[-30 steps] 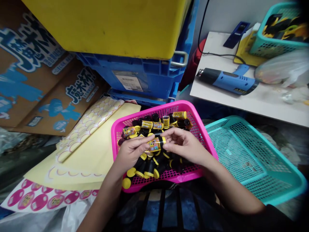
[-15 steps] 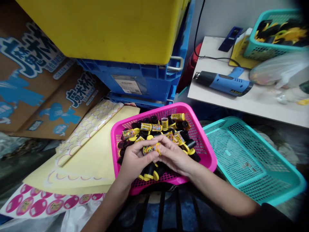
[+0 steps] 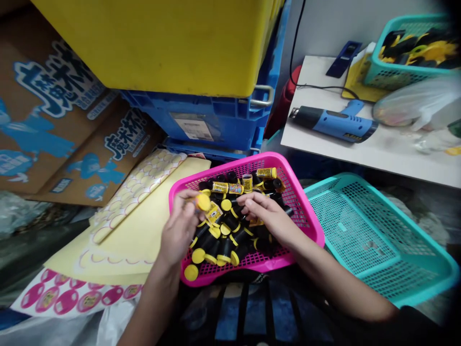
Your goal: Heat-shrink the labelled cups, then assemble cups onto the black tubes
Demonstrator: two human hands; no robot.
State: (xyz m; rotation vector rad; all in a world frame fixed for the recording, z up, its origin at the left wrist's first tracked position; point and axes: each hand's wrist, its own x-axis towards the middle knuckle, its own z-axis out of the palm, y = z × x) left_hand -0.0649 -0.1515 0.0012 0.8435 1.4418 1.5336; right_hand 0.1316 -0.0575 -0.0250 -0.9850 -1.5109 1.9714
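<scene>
A pink mesh basket (image 3: 304, 211) on my lap holds several small black bottles with yellow caps (image 3: 230, 240), some wearing yellow labels (image 3: 226, 188). My left hand (image 3: 179, 230) is at the basket's left side, its fingers closed round one yellow-capped bottle (image 3: 202, 202) lifted a little above the heap. My right hand (image 3: 268, 217) lies in the middle of the basket with fingers curled down among the bottles; whether it grips one is hidden.
Yellow backing sheets (image 3: 144, 226) and a sheet of pink round stickers (image 3: 72, 298) lie to the left. An empty teal basket (image 3: 374, 240) stands at the right. Behind are cardboard boxes (image 3: 72, 120), a blue crate (image 3: 201, 115) under a yellow bin (image 3: 162, 43), and a blue heat gun (image 3: 333, 125) on a white table.
Both hands held one labelled bottle together in front of me. Now they have parted: the left hand moved left with a bottle, the right dropped into the heap.
</scene>
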